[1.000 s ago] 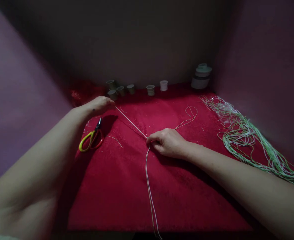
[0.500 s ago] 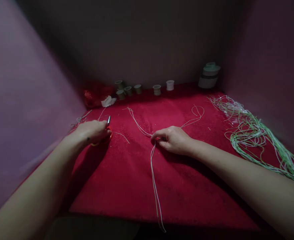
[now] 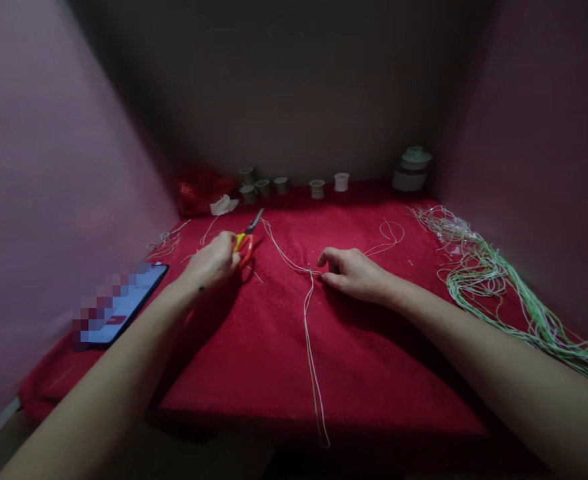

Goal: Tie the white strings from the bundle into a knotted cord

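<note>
My left hand [image 3: 214, 260] is closed around the handles of scissors [image 3: 245, 244] with yellow and orange-red grips. Their blades point up and to the right, away from me. Thin pale cords [image 3: 308, 320] lie on the red cloth, meeting at a crossing near the middle. One bundle runs toward the far left, one hangs toward the front edge, and a looped end lies beyond my right hand. My right hand [image 3: 347, 272] rests just right of the crossing, thumb and forefinger curved with a gap between them. Its other fingers are partly hidden.
A phone [image 3: 129, 303] lies at the left edge. Several thread spools [image 3: 317, 189] stand along the back, beside a crumpled white tissue [image 3: 223, 205] and a red bag [image 3: 204, 190]. A lidded white container [image 3: 412, 170] is back right. Green and white cords [image 3: 519, 287] lie heaped at right.
My left hand has moved right with the scissors, which now show more fully. My right thumb and forefinger have parted from the cord crossing. The view has shifted, bringing the phone in.
</note>
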### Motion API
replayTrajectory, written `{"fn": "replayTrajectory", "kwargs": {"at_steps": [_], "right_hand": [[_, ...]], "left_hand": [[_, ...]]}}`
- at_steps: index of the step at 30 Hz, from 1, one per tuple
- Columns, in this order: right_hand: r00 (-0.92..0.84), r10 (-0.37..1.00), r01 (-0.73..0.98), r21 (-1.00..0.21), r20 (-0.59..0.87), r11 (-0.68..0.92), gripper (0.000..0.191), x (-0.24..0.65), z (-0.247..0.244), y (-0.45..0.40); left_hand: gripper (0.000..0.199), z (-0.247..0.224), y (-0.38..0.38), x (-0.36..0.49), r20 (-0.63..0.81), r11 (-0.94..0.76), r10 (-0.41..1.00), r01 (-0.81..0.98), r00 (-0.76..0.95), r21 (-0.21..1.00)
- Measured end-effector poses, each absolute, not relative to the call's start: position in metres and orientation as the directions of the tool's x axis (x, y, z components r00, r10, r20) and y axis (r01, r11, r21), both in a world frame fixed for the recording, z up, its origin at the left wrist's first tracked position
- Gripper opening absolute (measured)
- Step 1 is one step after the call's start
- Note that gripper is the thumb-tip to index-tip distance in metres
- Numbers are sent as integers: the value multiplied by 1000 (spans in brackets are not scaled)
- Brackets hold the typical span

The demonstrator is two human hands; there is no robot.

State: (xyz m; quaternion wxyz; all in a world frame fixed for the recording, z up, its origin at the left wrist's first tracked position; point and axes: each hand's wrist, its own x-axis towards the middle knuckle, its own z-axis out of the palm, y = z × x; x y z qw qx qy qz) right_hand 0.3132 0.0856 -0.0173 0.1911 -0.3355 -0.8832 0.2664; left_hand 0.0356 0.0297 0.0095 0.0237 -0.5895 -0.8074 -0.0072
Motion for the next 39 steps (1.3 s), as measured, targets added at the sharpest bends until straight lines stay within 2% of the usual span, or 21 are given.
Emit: {"fn": "replayTrajectory", "kwargs": {"at_steps": [3,7,8,9,10,13,15,17,19,21,25,29,32,34,36,38,39], "right_hand": [[-680,725,542,-591,110,597,21,311,-13,84],[-651,757,583,-603,54,544,16,312,-13,82],[-647,761,582,-612,51,536,15,312,-14,82],[-644,763,579,-620,51,529,14,312,-15,82],[-642,765,576,-626,51,526,14,312,-16,82],[-644,764,580,-621,49,528,13,312,-17,83],[-649,760,581,-616,43,531,12,311,-17,83],[-648,761,578,-624,42,526,12,311,-17,84],[-642,765,570,-640,44,515,12,311,-17,84],[-638,769,560,-658,46,504,12,310,-17,85],[-651,757,543,-665,52,513,13,309,-16,86],[-665,745,541,-650,59,534,16,306,-17,88],[-651,757,560,-637,58,530,18,304,-20,90],[-641,765,571,-629,60,528,19,303,-21,91],[-637,768,578,-618,68,534,19,302,-22,91],[-635,768,586,-601,76,544,19,301,-22,91],[-635,769,590,-593,81,549,19,301,-22,90]], "left_hand": [[35,2,44,55,38,170,985,985,-169,-30],[32,7,46,80,75,32,997,976,-16,-218],[31,11,42,87,114,17,993,974,9,-225],[29,15,38,94,137,-1,990,983,26,-182],[27,18,34,102,130,-17,991,996,29,-89],[27,21,20,126,-124,-19,990,940,65,339],[29,16,13,139,-321,135,943,786,84,603],[27,9,8,148,-451,316,887,576,103,754],[25,3,5,153,-521,440,840,371,153,818],[24,-2,6,154,-555,520,805,201,210,830],[19,-6,10,152,-581,592,777,32,243,805],[23,-5,11,151,-579,576,771,97,267,812],[26,-4,11,148,-541,479,818,290,194,828],[27,-4,10,146,-448,352,886,458,118,816],[27,-5,9,144,-283,177,955,593,88,785],[25,-4,9,143,-171,68,980,646,98,761],[24,-4,8,143,-177,79,980,636,92,768]]}}
